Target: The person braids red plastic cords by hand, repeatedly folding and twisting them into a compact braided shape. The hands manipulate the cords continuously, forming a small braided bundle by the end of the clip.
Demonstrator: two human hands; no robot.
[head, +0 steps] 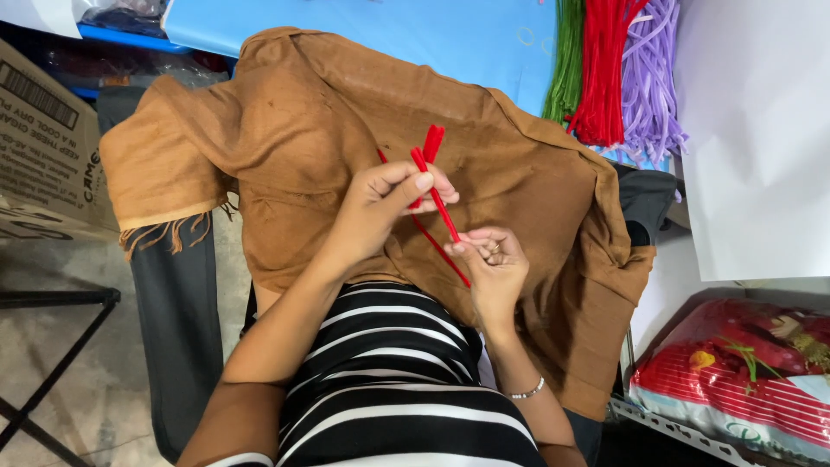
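Observation:
My left hand (385, 207) pinches the upper part of a red pipe cleaner (437, 203), with thumb and fingers closed around it where it is folded over. My right hand (488, 259) grips the same red pipe cleaner lower down, fingertips closed on it. Both hands work over a brown cloth (303, 112) spread across my lap. A loose end of the red stem trails down between the hands to about (450, 264).
Bundles of green (566, 60), red (601, 69) and lilac (648, 82) pipe cleaners lie at the top right on a blue sheet (389, 30). A cardboard box (43, 147) stands at the left. White paper (752, 130) and a red-and-white plastic bag (735, 372) lie at the right.

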